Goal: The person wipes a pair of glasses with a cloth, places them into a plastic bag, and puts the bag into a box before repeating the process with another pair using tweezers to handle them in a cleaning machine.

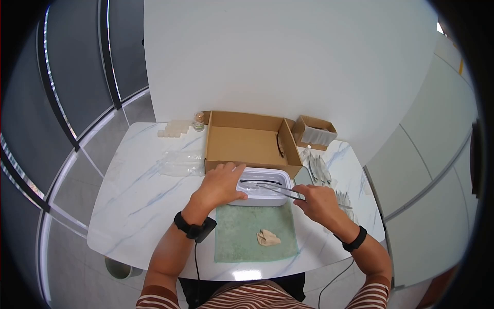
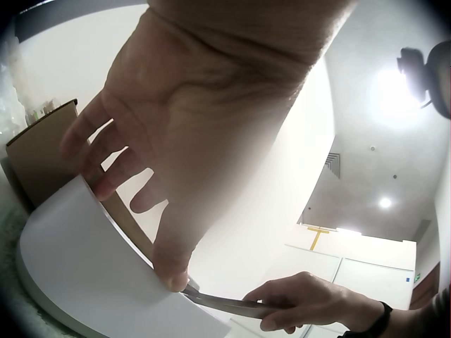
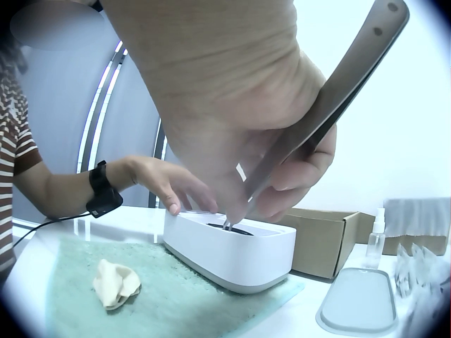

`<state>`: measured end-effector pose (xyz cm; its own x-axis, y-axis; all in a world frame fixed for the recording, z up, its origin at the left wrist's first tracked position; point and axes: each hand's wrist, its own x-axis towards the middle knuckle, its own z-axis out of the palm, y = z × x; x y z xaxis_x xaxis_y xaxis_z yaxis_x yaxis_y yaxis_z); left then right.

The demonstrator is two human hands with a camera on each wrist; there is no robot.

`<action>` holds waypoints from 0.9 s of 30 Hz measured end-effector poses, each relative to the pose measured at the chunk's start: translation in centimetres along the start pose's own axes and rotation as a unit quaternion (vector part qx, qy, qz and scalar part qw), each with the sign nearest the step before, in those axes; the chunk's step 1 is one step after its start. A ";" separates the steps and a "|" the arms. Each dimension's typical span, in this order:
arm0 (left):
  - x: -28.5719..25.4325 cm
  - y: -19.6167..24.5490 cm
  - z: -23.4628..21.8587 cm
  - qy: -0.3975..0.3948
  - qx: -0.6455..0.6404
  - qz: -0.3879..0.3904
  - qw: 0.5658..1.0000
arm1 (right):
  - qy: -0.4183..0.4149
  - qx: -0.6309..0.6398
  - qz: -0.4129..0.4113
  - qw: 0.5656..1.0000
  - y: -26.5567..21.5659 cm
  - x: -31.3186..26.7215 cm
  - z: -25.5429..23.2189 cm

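Note:
A white oblong tub (image 1: 260,201) with a grey base stands on the green cloth (image 1: 247,247). Inside it lie a thin dark bar (image 1: 250,181), like an eyeglass arm, and something clear. My left hand (image 1: 218,184) rests over the tub's left end, fingers spread and thumb touching the near rim. From the right, my right hand (image 1: 318,204) pinches long metal tweezers (image 1: 284,189). Their tips reach down into the tub beside the dark bar; I cannot tell whether they grip anything. A crumpled beige cloth (image 1: 268,238) lies in front of the tub.
Behind the tub stands an open cardboard box (image 1: 242,144) with a dark curved piece inside. A smaller box (image 1: 315,129), a spray bottle (image 3: 375,239), a grey lid-like tray (image 3: 358,301) and bagged utensils (image 1: 320,170) are on the right. A jar (image 1: 199,122) stands back left.

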<state>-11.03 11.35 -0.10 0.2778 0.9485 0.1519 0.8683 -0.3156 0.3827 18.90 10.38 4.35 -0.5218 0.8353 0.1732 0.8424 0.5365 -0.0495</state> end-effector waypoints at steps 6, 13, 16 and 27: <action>-0.1 0.2 -0.3 -0.010 -0.003 -0.004 1.000 | -0.029 -0.006 -0.014 0.999 -0.1 -0.7 -2.1; 0.0 0.2 -0.3 -0.007 -0.003 -0.003 1.000 | -0.011 -0.016 -0.019 1.000 1.1 0.6 -3.9; 0.0 0.1 -0.2 -0.003 -0.002 -0.002 1.000 | -0.035 -0.023 -0.016 0.999 1.6 1.5 -3.9; 0.0 0.1 -0.2 -0.005 -0.012 -0.005 1.000 | -0.094 -0.032 -0.036 0.994 1.6 2.6 -3.5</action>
<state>-11.05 11.33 0.09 0.2736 0.9519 0.1380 0.8611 -0.3063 0.4059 19.38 13.02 8.20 -0.5923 0.8056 -0.0136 0.8053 0.5925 0.0209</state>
